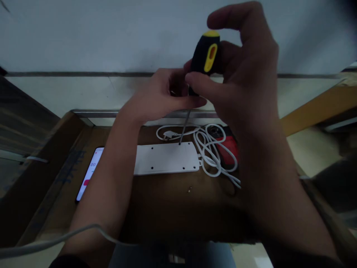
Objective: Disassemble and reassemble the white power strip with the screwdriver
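A screwdriver (205, 52) with a black and yellow handle stands nearly upright, tilted a little, its tip in a hole near the far edge of a white power strip (167, 158). My right hand (242, 63) grips the handle, index finger raised above its end. Lower down, my left hand (167, 93) pinches the neck of the handle, above the shaft. The power strip lies with its flat, screw-holed side up; my left forearm hides its left end. Two tiny screws (189, 190) lie in front of it.
Coiled white cable (212, 149) and its plug (169, 134) lie beside and behind the strip. A red and black object (227, 149) sits under the coil. On the left is a lit phone (90, 173). Cardboard (167, 216) lies underneath. Another cable (69, 232) crosses my left forearm.
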`<state>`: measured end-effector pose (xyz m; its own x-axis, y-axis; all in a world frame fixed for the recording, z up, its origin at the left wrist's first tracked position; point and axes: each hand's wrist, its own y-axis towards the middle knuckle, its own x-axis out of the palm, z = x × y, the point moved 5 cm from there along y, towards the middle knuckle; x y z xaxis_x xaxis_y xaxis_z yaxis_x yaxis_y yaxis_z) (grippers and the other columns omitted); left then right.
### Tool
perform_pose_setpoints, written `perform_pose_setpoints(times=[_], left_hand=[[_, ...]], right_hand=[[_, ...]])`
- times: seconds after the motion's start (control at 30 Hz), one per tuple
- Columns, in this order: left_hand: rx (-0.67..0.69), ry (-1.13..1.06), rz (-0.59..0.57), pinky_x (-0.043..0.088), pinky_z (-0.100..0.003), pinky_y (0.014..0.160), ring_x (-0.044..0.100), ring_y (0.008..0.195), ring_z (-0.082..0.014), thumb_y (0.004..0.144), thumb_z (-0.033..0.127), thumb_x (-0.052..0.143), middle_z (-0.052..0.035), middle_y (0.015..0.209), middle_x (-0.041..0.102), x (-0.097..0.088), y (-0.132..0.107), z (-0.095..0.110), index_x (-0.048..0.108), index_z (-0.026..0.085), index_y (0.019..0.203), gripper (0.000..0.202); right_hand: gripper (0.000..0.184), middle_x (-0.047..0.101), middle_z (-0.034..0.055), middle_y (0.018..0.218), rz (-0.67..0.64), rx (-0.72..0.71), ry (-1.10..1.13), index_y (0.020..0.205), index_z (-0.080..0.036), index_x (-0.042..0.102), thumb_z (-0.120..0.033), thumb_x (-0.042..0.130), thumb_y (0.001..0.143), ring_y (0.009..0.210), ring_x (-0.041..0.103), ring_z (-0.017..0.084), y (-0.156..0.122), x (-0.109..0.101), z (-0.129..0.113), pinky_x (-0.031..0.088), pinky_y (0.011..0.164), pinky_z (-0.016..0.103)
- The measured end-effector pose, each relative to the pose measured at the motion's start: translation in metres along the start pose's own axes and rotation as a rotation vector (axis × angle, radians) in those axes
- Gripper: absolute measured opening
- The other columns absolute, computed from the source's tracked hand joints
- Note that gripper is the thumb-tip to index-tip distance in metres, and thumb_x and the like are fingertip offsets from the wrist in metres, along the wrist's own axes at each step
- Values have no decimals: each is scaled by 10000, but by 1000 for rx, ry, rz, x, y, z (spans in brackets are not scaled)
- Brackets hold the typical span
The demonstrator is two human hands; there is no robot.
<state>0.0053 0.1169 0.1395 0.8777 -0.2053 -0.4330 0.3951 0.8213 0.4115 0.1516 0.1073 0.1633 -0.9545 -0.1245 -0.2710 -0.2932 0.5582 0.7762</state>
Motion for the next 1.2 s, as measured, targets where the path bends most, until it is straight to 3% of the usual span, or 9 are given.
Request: perform_pose_setpoints(times=[0.17,0.27,0.33,0.4,0.57,0.77,0.93,1.2], left_hand=[[-23,-129,-54,476,-299,795,615,821,-109,893,174,749,13,794,602,2,-4,7,693,141,858,73],[57,-128,-24,498,-301,809,630,823,-115,857,148,781,23,782,608,-1,-4,9,694,160,834,91],[107,-105,8,489,-297,779,608,795,-114,826,117,800,19,788,616,-2,-2,8,693,167,844,119],[128,-94,36,469,-290,755,576,768,-104,809,103,803,17,791,616,-3,0,5,694,162,872,139],[112,-67,56,513,-323,792,599,797,-124,781,99,826,4,815,643,-3,3,2,710,183,860,163],[77,-80,74,554,-330,773,654,837,-176,710,177,921,-1,814,664,-5,4,3,683,210,796,255],[120,-88,51,514,-287,802,652,834,-124,778,103,797,10,818,632,-3,2,8,678,154,835,142],[131,-19,52,499,-305,770,598,810,-137,788,52,804,0,815,634,-5,0,13,670,178,817,186]], right_hand=[[429,548,47,1363,-52,26,31,1208,-230,527,-97,595,806,1119,709,131,-2,3,-4,612,925,311],[338,621,34,1155,-28,13,-154,1151,-235,543,-336,712,876,1015,655,132,-1,2,0,559,834,310],[396,605,37,1011,29,-20,-392,1038,-215,559,-551,712,896,902,585,134,0,-1,2,497,786,313],[467,576,27,898,68,-60,-580,915,-195,533,-642,672,909,799,511,115,1,-2,4,432,750,298],[427,540,6,810,69,-73,-567,891,-181,469,-579,602,968,711,377,80,0,0,1,324,706,269],[430,500,4,813,37,-31,-554,874,-193,421,-574,602,958,733,388,94,0,3,-1,328,732,268],[399,534,15,817,67,-81,-534,875,-191,449,-544,625,937,732,398,107,1,0,-2,321,720,284],[414,529,0,826,42,-75,-535,896,-176,441,-553,601,955,740,391,78,2,2,-4,283,712,256]])
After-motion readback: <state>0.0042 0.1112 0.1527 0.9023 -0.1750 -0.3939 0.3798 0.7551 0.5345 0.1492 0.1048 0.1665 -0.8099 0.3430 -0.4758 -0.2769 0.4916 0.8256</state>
